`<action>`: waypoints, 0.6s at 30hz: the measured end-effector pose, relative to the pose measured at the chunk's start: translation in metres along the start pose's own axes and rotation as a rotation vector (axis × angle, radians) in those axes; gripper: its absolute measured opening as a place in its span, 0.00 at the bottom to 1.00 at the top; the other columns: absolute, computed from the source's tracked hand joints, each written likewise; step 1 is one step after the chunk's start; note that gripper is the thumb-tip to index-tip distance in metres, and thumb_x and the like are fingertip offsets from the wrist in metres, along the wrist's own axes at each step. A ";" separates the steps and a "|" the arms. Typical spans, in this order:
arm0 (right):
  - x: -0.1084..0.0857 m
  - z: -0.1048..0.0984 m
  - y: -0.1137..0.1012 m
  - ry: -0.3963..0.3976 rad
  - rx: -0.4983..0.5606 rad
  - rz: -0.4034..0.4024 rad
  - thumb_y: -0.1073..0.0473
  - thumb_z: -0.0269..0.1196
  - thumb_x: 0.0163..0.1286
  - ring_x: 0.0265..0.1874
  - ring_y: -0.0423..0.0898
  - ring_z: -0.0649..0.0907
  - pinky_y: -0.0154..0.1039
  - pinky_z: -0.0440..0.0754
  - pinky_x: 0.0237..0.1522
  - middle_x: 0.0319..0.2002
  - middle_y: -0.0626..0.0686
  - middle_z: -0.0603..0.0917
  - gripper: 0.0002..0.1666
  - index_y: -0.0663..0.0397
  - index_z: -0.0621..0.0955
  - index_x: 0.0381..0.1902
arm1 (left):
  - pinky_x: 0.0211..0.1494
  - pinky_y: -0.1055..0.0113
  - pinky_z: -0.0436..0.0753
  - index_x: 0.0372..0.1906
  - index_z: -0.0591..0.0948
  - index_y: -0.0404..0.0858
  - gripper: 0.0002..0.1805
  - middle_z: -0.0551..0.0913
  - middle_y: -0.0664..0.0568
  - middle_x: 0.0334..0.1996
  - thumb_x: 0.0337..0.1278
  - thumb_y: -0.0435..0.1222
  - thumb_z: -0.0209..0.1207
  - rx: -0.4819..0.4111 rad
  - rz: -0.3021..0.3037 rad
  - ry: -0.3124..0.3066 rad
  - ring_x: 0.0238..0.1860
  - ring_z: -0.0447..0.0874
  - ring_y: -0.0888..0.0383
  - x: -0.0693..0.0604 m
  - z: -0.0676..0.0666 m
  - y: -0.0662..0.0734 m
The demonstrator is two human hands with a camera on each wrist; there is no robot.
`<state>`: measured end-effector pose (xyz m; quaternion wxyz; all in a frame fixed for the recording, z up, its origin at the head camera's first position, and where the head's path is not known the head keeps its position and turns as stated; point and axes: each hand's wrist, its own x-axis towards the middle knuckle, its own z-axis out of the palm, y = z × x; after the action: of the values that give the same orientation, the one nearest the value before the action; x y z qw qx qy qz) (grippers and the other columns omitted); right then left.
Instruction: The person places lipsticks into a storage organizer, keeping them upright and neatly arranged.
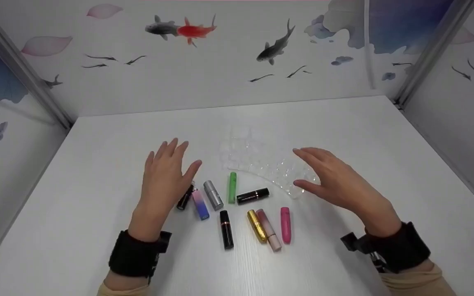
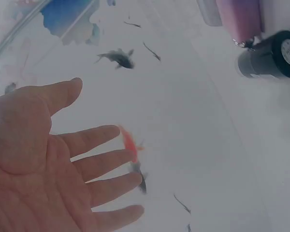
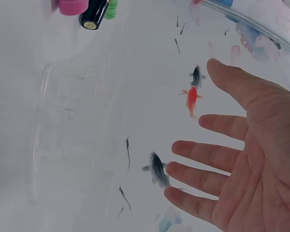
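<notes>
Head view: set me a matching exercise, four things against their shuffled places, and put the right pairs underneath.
Things
1. gold lipstick tube
2. clear plastic tray
3. silver lipstick tube
4. bright pink tube

Places
A. between the pink-and-blue tube and the green tube
B. farthest right of all the tubes
C. immediately left of the pale pink tube
D. closest to the right hand

Right pairs: 1-C, 2-D, 3-A, 4-B

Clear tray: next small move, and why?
Probably bring the right hand onto the clear tray to steady it: that hand is empty and nearby, no tube shows inside the tray, and the green tube and hot-pink tube lie outside.
</notes>
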<state>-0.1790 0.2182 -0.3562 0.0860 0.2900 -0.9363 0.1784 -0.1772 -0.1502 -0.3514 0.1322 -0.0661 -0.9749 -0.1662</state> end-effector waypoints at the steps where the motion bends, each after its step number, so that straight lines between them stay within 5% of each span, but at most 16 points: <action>1: -0.001 0.000 -0.003 -0.002 0.005 -0.020 0.58 0.75 0.67 0.66 0.65 0.77 0.63 0.79 0.63 0.67 0.66 0.78 0.39 0.62 0.74 0.72 | 0.77 0.37 0.63 0.72 0.75 0.32 0.33 0.72 0.33 0.73 0.73 0.48 0.63 -0.017 0.025 0.020 0.75 0.66 0.35 -0.001 0.001 0.005; 6: -0.002 0.001 -0.014 -0.089 0.029 -0.113 0.65 0.76 0.64 0.53 0.59 0.85 0.55 0.86 0.54 0.55 0.61 0.85 0.28 0.62 0.82 0.61 | 0.59 0.48 0.85 0.61 0.83 0.35 0.23 0.84 0.39 0.60 0.68 0.43 0.69 -0.081 0.153 0.079 0.58 0.86 0.42 -0.009 0.007 0.030; 9: 0.000 0.004 -0.017 -0.192 0.042 -0.139 0.68 0.76 0.62 0.45 0.55 0.87 0.50 0.87 0.48 0.48 0.57 0.88 0.21 0.62 0.85 0.53 | 0.44 0.56 0.88 0.51 0.85 0.38 0.14 0.89 0.45 0.48 0.67 0.42 0.70 -0.099 0.227 0.057 0.42 0.89 0.49 -0.014 0.012 0.047; 12: 0.002 0.009 -0.019 -0.280 0.046 -0.156 0.71 0.77 0.60 0.40 0.53 0.88 0.47 0.88 0.44 0.44 0.56 0.89 0.19 0.63 0.86 0.49 | 0.34 0.62 0.84 0.42 0.84 0.40 0.10 0.87 0.51 0.37 0.67 0.42 0.70 -0.108 0.298 -0.030 0.33 0.84 0.54 -0.020 0.018 0.065; 18: 0.004 0.019 -0.021 -0.371 0.067 -0.155 0.73 0.77 0.57 0.38 0.53 0.88 0.47 0.88 0.44 0.44 0.57 0.90 0.19 0.64 0.87 0.47 | 0.33 0.67 0.80 0.38 0.84 0.40 0.12 0.84 0.54 0.31 0.66 0.45 0.70 -0.072 0.391 -0.312 0.31 0.81 0.58 -0.026 0.033 0.102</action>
<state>-0.1715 0.1932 -0.3663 -0.0842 0.3919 -0.9044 0.1458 -0.1427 -0.0456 -0.3569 0.0074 -0.2828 -0.9458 -0.1597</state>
